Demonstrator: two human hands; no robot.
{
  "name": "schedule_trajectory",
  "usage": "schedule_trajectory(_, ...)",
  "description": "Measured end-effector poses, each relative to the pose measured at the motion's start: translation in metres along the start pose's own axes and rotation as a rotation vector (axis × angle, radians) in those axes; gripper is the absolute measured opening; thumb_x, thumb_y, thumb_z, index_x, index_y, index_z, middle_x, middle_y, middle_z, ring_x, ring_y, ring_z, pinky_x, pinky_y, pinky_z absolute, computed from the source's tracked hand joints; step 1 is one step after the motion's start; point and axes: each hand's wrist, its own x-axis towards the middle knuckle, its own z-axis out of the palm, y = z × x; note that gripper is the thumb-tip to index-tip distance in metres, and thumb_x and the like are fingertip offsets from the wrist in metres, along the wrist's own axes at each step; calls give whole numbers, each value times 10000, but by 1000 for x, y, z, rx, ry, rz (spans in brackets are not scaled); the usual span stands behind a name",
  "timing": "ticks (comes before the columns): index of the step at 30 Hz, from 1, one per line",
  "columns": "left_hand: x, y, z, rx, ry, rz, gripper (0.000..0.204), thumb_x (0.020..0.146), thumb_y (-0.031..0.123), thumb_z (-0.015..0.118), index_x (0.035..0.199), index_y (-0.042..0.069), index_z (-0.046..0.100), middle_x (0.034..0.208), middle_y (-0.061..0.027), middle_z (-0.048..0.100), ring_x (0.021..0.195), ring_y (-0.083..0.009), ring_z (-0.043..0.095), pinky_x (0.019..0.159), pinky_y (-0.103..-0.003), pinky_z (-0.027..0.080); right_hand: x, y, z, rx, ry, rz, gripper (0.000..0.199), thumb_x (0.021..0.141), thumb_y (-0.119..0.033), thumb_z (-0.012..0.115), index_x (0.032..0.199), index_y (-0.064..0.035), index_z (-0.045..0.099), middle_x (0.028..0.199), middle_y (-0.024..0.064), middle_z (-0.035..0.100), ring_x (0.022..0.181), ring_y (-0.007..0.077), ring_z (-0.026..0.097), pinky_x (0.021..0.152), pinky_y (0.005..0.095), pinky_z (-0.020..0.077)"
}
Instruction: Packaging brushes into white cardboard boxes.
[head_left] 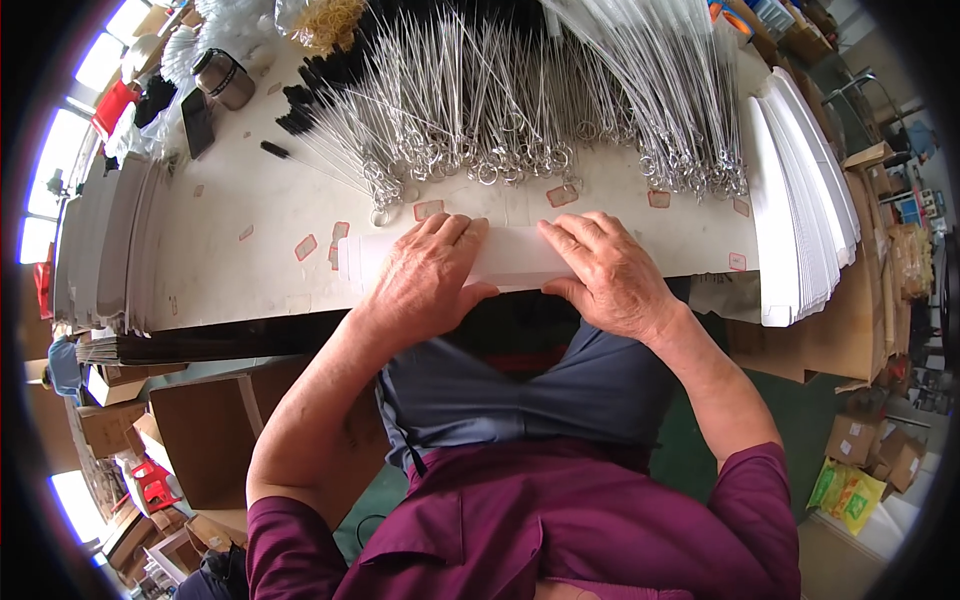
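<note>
A long white paper box [518,260] lies along the front edge of the table, its flap end sticking out past my left hand. My left hand [428,272] closes over the box's left part, with the fingers on top and the thumb at the near side. Over its right end my right hand [610,275] grips in the same way, thumb toward me. Just beyond my hands lies a big spread of wire brushes [480,110], with ring ends facing me and black bristles at the far side. Whether the box holds anything cannot be seen.
Stacks of white folded cartons stand at the right [800,200] and left [105,245] of the table [230,270]. Small red-edged labels lie scattered on it. A steel flask [223,78] and a dark phone [198,124] are at the far left. An open cardboard box [205,440] sits below.
</note>
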Motion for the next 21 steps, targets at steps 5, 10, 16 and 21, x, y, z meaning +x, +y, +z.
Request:
schedule_trajectory(5, 6, 3, 3, 2, -53, -57, 642, 822, 285, 814, 1333, -25, 579, 1240, -188, 621, 1176, -390, 594, 986, -479, 489, 1, 7, 1, -60, 28, -23, 543, 824, -224, 810, 1298, -6, 660, 1236, 118, 658, 1150, 296, 604, 1023, 413, 499)
schedule_trajectory(10, 6, -8, 9, 70, 66, -11, 598, 848, 295, 793, 1314, -21, 592, 1221, -192, 634, 1181, -387, 594, 966, -470, 507, 4, 14, 4, -12, 86, -9, 510, 801, -172, 822, 1284, -67, 694, 1234, 102, 660, 1151, 299, 608, 1008, 417, 515)
schedule_trajectory(16, 2, -14, 14, 129, 85, -67, 572, 849, 279, 783, 1301, -26, 611, 1239, -186, 638, 1187, -377, 593, 973, -470, 506, 3, 17, 10, -31, 87, 14, 524, 792, -134, 818, 1296, -68, 692, 1269, 89, 639, 1176, 308, 589, 1013, 416, 516)
schedule_trajectory(21, -14, -8, 27, 54, 174, -75, 593, 856, 286, 770, 1321, -47, 610, 1315, -229, 615, 1252, -422, 563, 1048, -498, 474, -6, 7, 9, -17, 36, 32, 507, 858, -173, 764, 1339, -52, 658, 1337, 120, 616, 1242, 320, 559, 1091, 432, 464)
